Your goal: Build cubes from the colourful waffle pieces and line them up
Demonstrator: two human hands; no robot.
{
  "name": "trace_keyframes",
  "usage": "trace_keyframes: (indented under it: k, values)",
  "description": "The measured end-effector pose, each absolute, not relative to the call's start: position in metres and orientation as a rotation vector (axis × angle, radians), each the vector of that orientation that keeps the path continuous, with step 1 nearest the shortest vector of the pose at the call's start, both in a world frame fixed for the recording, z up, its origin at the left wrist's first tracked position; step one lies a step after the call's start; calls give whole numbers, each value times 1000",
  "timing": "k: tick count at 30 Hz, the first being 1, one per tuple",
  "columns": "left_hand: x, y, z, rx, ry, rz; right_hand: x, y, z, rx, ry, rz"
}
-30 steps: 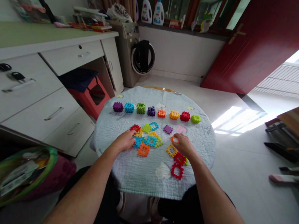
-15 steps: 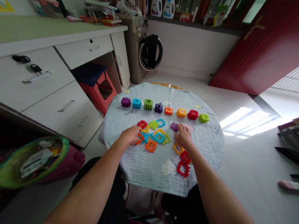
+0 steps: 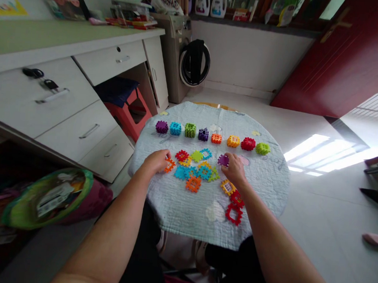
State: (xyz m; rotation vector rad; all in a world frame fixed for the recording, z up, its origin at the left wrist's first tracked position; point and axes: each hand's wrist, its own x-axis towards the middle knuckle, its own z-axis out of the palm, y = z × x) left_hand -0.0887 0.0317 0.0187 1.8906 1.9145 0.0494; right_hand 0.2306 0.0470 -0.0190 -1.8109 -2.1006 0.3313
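My left hand is closed on the edge of an orange interlocking plastic tile, left of the loose pile. My right hand pinches a purple interlocking tile on the right side of the pile. Between the hands lie several notched tiles: red, lime green, blue, and another orange one. Below my right hand are a yellow tile and a red square frame. A pink shape shows just beyond that hand.
A row of small stacks made of such tiles, from a purple stack to a lime stack, runs across the far part of the cloth-covered table. A red stool and a waste bin stand to the left.
My left hand has moved left, drawing the orange tile away from the blue tiles. My right hand stays near the same spot, with the purple tile now raised slightly. The view has shifted a little.
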Motion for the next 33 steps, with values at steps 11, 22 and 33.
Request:
trace_keyframes:
  k: [11,22,33]
  values:
    - [-36,21,32,2198,1453,590,206,16,14,-1344,-2155,626]
    - [-2,0,29,2186,1120,489,182,-5,18,-1153,-2262,804]
    - [-85,65,56,2389,1530,494,196,-1,22,-1273,-2176,705]
